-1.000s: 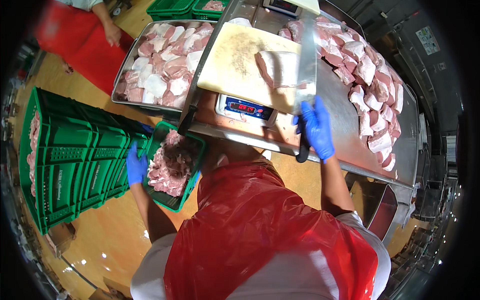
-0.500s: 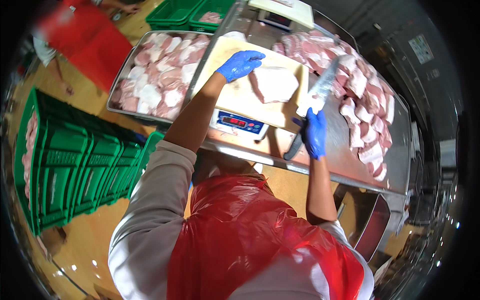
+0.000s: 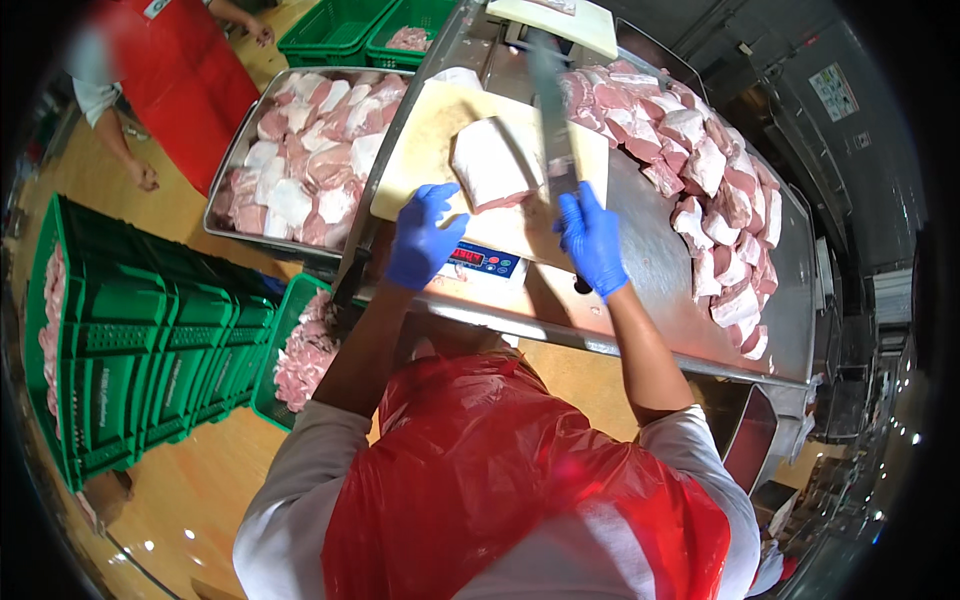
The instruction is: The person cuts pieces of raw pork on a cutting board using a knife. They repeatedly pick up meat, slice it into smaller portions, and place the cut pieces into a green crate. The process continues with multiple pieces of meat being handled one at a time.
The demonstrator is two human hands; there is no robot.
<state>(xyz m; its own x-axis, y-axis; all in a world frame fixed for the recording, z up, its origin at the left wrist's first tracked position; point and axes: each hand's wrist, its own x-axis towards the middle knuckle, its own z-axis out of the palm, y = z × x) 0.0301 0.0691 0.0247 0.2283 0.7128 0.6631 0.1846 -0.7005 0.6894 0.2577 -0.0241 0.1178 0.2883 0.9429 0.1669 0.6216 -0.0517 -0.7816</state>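
Note:
A slab of pale pork with a white fat side (image 3: 493, 163) lies on a cream cutting board (image 3: 412, 155). The board rests on a scale with a blue display panel (image 3: 487, 261). My left hand (image 3: 424, 240), in a blue glove, is at the board's near left edge beside the slab. Its fingers are apart and slightly curled, with nothing in them. My right hand (image 3: 592, 240), also gloved, grips a large knife (image 3: 556, 135). The blade points away from me, above the board's right side; its far end is smeared by motion.
Cut pork pieces (image 3: 735, 215) are heaped on the steel table (image 3: 640, 270) at right. A metal tray (image 3: 215, 225) of pork stands left of the board. Green crates (image 3: 170, 340) line the left. Another person in a red apron (image 3: 190, 80) stands far left. A second scale with a board (image 3: 560, 22) is beyond.
My left hand has come back toward me, from the slab's far left to its near left. The slab has shifted left and turned. The knife has swung leftward and now points more directly away.

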